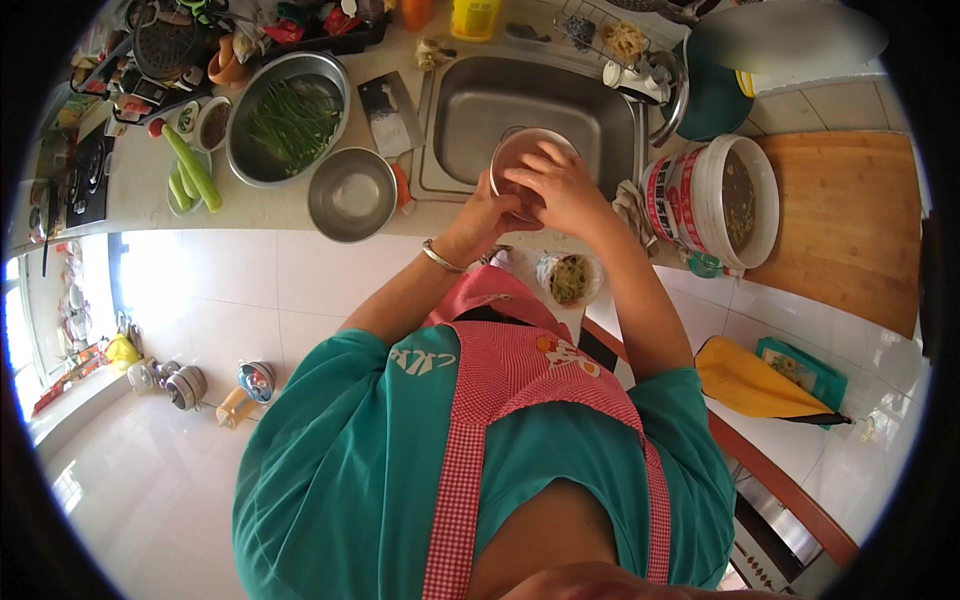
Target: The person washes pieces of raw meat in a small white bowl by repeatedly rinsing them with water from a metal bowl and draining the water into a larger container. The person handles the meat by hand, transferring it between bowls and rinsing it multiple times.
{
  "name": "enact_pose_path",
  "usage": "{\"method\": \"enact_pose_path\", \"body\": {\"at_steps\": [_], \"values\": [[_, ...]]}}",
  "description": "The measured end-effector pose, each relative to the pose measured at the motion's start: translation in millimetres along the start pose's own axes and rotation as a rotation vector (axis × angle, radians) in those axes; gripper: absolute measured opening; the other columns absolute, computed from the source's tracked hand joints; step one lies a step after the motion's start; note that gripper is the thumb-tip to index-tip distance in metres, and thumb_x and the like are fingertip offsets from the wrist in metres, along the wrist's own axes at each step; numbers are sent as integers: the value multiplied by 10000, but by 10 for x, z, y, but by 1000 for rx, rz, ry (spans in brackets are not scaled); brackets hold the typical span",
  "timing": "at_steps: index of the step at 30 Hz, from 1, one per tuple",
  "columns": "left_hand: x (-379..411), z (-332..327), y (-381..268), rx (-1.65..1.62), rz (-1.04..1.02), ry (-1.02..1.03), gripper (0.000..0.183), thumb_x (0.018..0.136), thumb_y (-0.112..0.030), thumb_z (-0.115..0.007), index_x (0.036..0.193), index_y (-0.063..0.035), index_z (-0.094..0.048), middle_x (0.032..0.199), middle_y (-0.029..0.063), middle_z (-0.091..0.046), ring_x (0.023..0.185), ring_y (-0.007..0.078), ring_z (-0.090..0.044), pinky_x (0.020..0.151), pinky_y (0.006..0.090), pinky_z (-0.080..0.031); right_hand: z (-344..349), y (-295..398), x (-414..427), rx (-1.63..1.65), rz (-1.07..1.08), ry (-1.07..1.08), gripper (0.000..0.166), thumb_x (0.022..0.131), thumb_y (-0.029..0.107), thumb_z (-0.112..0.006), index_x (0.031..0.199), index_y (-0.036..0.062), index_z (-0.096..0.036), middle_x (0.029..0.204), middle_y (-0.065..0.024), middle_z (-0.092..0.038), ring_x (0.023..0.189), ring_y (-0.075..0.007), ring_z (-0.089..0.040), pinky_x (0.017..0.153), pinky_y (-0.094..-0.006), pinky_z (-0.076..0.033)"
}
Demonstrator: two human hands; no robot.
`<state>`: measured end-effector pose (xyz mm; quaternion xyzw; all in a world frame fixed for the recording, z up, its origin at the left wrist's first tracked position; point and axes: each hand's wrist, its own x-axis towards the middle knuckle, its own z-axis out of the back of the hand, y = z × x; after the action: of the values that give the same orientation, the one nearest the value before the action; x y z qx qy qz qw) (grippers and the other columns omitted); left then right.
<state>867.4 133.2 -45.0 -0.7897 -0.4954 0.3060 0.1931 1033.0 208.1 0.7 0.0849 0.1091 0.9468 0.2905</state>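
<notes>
My left hand (486, 216) grips the near left side of a small bowl (501, 146), its thumb over the rim. A silvery bangle circles that wrist. The bowl is held above the near edge of a stainless steel sink (480, 97). My right hand (556, 184) reaches into it from the right with fingers spread. Reddish contents (527, 201) show below the fingers; I cannot tell what they are. Left of the sink lie a cleaver (391, 116) and a metal bowl (352, 193) with nothing visible inside.
A basin (234, 142) of green stalks (292, 124) and a plate with peeled green vegetable pieces (196, 178) stand left. A faucet (679, 105) arches at the sink's right. Beyond are a white bucket (765, 199) of murky liquid and a wooden board (840, 225). A scrap container (570, 281) sits below.
</notes>
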Motion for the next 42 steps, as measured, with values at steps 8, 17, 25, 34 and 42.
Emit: {"method": "enact_pose_path", "body": {"at_steps": [8,17,25,34,42], "values": [[6,-29,19,-86,-2,35,620,846,71,-492,1411,-107,-307,1262,141,-559,1064,304,-675,876,488,-616,-492,-277,33,116,-152,96,213,936,187,-583,1087,57,-659,1076,-180,-668,999,-379,-663,811,-489,-549],[9,-9,28,-69,2,-5,629,844,41,-510,1425,-109,-323,1318,150,-536,1112,311,-665,881,477,-616,-422,-246,106,100,-184,-59,394,985,362,-554,935,-6,-686,873,-211,-697,812,-387,-671,740,-485,-530],[14,-9,3,-36,4,26,692,881,38,-489,1501,-167,-263,1417,128,-498,1202,324,-623,953,510,-586,-264,-276,67,632,-370,-28,243,975,174,-581,1130,-8,-624,953,-197,-683,883,-287,-671,769,-375,-519],[21,-32,7,-18,10,13,690,882,34,-501,1504,-154,-269,1419,139,-493,1207,326,-620,948,487,-591,-385,-347,96,825,-591,-55,307,974,262,-626,1074,-27,-639,913,-131,-699,853,-212,-667,762,-348,-519],[19,-77,-31,-21,8,43,678,880,51,-483,1498,-142,-282,1398,141,-512,1191,308,-627,948,489,-586,-207,-111,75,347,-437,-114,498,784,248,-800,1213,67,-621,1086,-142,-699,1032,-334,-658,878,-418,-515]]}}
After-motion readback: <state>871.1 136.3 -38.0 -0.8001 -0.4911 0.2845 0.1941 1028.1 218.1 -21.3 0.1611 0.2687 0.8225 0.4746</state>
